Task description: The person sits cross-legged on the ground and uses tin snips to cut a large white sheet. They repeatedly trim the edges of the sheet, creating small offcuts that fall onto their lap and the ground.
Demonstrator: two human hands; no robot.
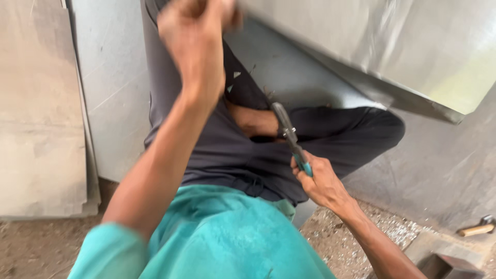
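My left hand (194, 31) is raised at the top of the view, closed on the edge of a large shiny metal sheet (392, 46) that tilts across the upper right. My right hand (320, 181) is lower, near my crossed legs, gripping metal snips (289, 137) with teal handles; their grey blades point up toward the sheet. I sit cross-legged in dark trousers and a teal shirt.
More flat metal sheets (111, 88) lie under me, and pale boards (39, 113) lie at the left. A hammer with a wooden handle (478, 227) rests at the right edge near a metal block (444, 256). The ground around is gritty dirt.
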